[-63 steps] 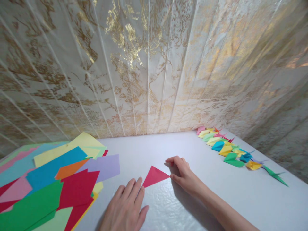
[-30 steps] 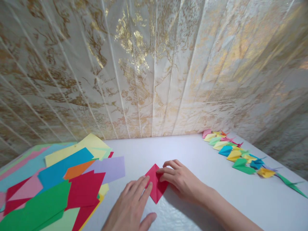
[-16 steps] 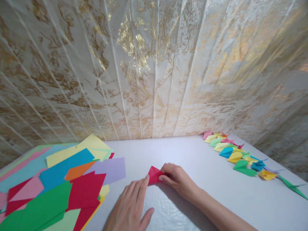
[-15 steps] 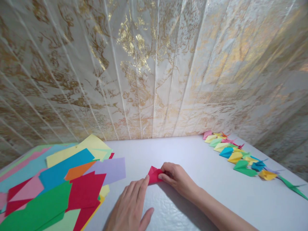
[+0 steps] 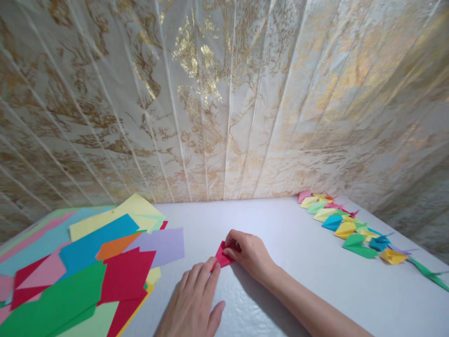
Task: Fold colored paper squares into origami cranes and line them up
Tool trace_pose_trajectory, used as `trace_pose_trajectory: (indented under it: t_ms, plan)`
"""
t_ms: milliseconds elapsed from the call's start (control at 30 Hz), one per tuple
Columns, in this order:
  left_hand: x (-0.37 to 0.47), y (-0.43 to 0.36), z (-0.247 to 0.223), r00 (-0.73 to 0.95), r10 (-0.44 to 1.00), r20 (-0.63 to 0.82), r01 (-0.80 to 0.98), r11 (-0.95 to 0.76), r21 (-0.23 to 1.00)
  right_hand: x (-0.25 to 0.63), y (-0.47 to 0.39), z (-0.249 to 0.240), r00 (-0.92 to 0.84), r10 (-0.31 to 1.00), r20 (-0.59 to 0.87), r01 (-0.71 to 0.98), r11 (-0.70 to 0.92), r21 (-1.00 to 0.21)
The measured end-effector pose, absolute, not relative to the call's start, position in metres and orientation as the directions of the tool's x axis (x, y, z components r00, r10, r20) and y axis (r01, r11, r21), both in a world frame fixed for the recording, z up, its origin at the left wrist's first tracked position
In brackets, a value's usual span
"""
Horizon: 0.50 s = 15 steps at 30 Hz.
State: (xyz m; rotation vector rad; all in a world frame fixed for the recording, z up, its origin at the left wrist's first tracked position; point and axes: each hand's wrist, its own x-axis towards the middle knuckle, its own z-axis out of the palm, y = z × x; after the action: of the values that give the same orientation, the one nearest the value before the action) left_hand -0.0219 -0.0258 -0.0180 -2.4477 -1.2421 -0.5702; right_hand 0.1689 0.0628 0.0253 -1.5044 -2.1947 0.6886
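A small folded red paper [image 5: 222,257] lies on the white table in front of me, partly covered by my fingers. My left hand [image 5: 196,295] rests flat with fingers stretched out, its fingertips pressing the paper's left lower edge. From the right, my right hand [image 5: 247,250] pinches the paper's upper right part between thumb and bent fingers. The exact folds under that hand are hidden.
Loose coloured paper sheets, among them a green sheet [image 5: 66,299] and a purple sheet [image 5: 159,245], overlap on the left. Several folded paper cranes [image 5: 358,245] line the table's right side. A gold-patterned curtain [image 5: 217,117] hangs behind the white table [image 5: 224,217].
My right hand has shifted slightly left over the red paper and covers more of it. The raised flap seen before now lies under its fingers. My left hand has barely moved.
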Motion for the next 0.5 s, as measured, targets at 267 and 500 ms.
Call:
trace_pose_trajectory:
  t_ms: [267, 500]
  plan:
    - [-0.019, -0.0256, -0.0137, 0.552, 0.712, 0.434, 0.812, -0.577, -0.087, 0.1668, 0.0637, 0.0203, -0.322, 0.944, 0.069, 0.759, 0.301, -0.578]
    - [-0.0184, -0.0251, -0.0135, 0.537, 0.736, 0.413, 0.823, -0.564, -0.065, 0.166, 0.0631, 0.0185, -0.331, 0.94, 0.082, 0.773, 0.32, -0.548]
